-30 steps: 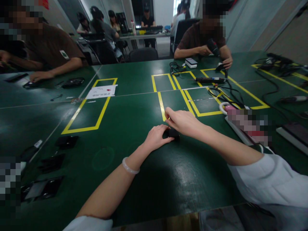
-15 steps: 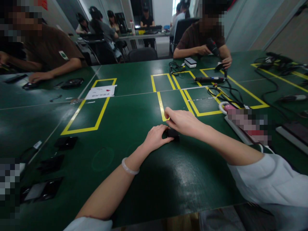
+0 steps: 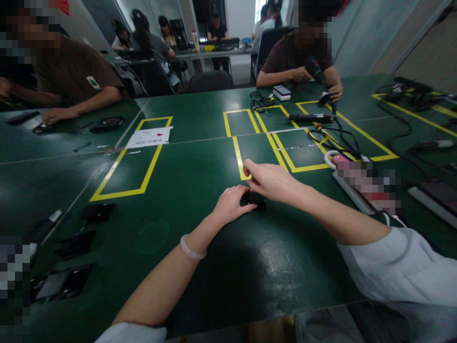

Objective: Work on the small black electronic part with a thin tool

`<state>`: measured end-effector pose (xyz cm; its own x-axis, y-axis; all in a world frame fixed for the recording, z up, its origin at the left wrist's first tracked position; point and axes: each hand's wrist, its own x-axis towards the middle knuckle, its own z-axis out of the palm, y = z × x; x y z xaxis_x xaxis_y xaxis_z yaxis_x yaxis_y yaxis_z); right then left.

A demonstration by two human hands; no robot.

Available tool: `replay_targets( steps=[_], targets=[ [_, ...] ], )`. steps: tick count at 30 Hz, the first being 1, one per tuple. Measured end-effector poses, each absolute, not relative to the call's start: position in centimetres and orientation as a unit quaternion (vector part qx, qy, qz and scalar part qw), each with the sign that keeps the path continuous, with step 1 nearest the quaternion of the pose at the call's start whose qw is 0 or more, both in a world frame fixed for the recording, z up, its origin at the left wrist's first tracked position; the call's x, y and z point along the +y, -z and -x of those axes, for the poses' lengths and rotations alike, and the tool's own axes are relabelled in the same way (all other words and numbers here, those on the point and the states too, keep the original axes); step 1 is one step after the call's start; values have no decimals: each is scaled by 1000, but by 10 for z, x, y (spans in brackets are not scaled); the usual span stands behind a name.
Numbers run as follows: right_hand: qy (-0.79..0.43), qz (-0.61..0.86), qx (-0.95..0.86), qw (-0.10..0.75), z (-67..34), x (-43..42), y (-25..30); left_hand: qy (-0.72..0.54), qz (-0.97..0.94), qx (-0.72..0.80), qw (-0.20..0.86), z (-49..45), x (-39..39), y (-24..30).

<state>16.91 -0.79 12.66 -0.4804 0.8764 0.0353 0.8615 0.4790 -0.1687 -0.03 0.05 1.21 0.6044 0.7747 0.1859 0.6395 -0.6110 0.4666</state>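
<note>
A small black object (image 3: 256,200) lies on the green table (image 3: 200,162) near the bottom of a yellow taped line (image 3: 238,157). My left hand (image 3: 232,205), a pale bangle on its wrist, is curled around the object's left side and holds it down. My right hand (image 3: 271,180) reaches over from the right with fingers pinched together just above the object; what they pinch is too small to make out.
Several flat black parts (image 3: 97,212) lie at the left edge. A white power strip (image 3: 352,193) and cables (image 3: 333,136) lie to the right. A white sheet (image 3: 150,136) rests at a yellow rectangle. Other people sit across the table, at left and far right.
</note>
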Motion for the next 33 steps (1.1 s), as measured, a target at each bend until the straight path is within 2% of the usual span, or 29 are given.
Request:
replay_targets(
  steps=[12,20,26,33],
  targets=[
    [-35,520,-853,28,-168,-7,-128,-192,-878,400,177,0,0,-14],
    [-66,501,-861,60,-168,-8,-128,-196,-879,396,177,1,1,-11],
    [-27,515,-856,26,-167,-6,-127,-192,-880,400,172,0,1,-12],
    [-54,505,-860,50,-168,-8,-129,-200,-879,396,175,0,2,-9]
  ],
)
